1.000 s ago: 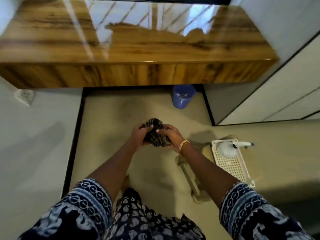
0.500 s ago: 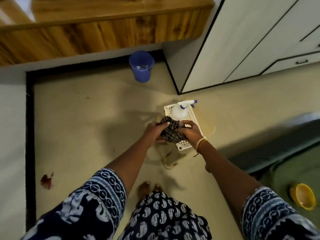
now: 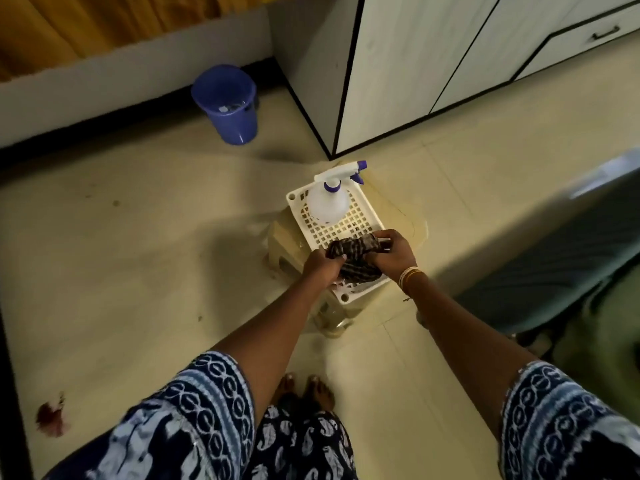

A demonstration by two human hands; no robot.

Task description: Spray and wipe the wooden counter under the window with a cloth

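Holding the cloth (image 3: 355, 259) bunched over the near end of the white tray (image 3: 294, 199), the left hand (image 3: 323, 265) and right hand (image 3: 393, 252) each grip it with curled fingers. The spray bottle (image 3: 327, 202) stands upright at the tray's far end. The wooden counter (image 3: 104, 26) lies well apart, top left. Recommendation: lower the cloth flat within the rim, clear of the bottle.

Beige tiled floor (image 3: 138, 258), white cabinets (image 3: 408, 64)
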